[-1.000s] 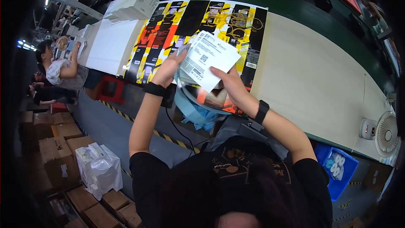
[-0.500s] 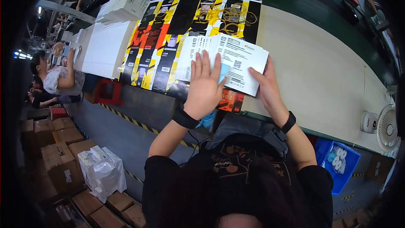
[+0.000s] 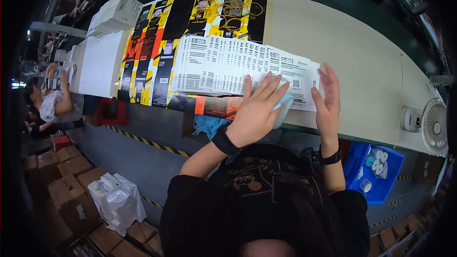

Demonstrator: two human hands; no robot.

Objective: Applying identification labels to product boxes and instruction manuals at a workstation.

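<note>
White rectangular printed cards [image 3: 223, 66], overlapping in 1 row (no. uncountable), lie nr front edge of the cream flat tabletop [image 3: 347, 43]; open room to R. Long axis L–R, headers toward far edge. Hands, 2: L hand [image 3: 257, 112] spread over cards, grip on 1 thin pale-blue sheet [image 3: 286, 104] can't be told; R hand [image 3: 327, 99] released, by R end.

White cards [image 3: 228, 66] in wider fan

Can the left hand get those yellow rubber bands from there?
Probably yes, with a stretch: the left hand is over the white cards, which lie low between it and the rubber bands, so reaching across looks possible.
</note>
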